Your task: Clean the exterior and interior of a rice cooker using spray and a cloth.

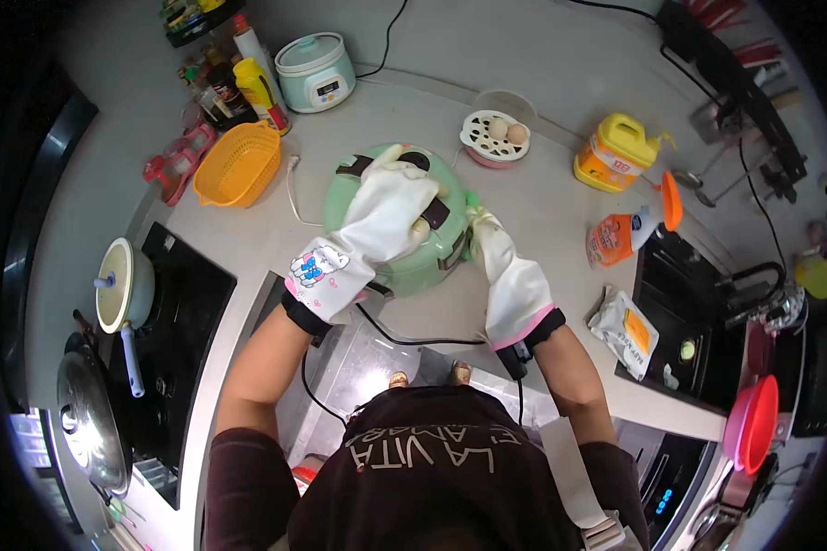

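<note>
A round green electric cooker (413, 275) with a glossy lid stands on the counter in front of me. My left hand (393, 200), in a white rubber glove with a cartoon print on its cuff, lies over the lid. It grips the dark lid handle (435, 213), whose middle is hidden under the glove. My right hand (493, 237), gloved the same way, is at the cooker's right side. It holds a bright green cloth (471, 200) against the wall there; most of the cloth is hidden by the fingers. A black cable (427, 342) hangs across the counter's front edge.
On the left are a yellow basket (238, 165) and a hob with a lidded saucepan (115, 286) and covered wok (86, 420). Behind stand a mint cooker (315, 72) and an egg steamer (494, 148). Rightward are a detergent jug (613, 155), spray bottle (613, 237), wipes pack (624, 334) and sink (703, 303).
</note>
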Demonstrator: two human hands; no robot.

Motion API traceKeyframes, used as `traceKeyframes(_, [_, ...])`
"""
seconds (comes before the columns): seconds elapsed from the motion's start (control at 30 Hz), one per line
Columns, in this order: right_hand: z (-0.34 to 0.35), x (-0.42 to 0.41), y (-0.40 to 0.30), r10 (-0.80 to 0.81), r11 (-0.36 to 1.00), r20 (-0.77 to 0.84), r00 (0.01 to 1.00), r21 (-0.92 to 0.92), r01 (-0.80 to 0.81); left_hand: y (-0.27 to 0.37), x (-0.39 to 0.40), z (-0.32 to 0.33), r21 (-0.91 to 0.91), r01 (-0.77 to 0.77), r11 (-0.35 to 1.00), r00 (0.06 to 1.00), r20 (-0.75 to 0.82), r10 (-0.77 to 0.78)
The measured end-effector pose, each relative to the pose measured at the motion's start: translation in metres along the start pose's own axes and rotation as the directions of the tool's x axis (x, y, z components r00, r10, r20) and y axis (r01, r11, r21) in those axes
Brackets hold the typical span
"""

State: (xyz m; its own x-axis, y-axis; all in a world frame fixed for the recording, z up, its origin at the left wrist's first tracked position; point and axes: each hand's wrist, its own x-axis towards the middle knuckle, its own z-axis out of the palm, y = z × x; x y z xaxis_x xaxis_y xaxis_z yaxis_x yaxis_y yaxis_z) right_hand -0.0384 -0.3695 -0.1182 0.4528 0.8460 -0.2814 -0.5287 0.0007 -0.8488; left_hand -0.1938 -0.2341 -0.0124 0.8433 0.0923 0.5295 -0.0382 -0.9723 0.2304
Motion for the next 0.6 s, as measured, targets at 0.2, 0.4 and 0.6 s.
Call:
traceKeyframes(0.2, [0.011,-0.049,0.016,-0.048,0.993,-0.264,0.963,-0.113,0.019,-0.006,-0.002,0.007,0.096,-0.006,0.995,0.999,-0.031,0.009])
traceKeyframes(0.4, [0.013,-0.100,0.013,-0.132,0.926,-0.216,0.968,0.320,0.198,-0.008,-0.006,0.010,0.094,-0.039,0.995,0.995,-0.092,0.048])
traceKeyframes(0.6, [-0.022,-0.183,-0.008,-0.172,0.964,-0.208,0.963,0.166,0.208,0.002,-0.007,0.005,0.054,-0.053,0.997,0.982,-0.177,0.062])
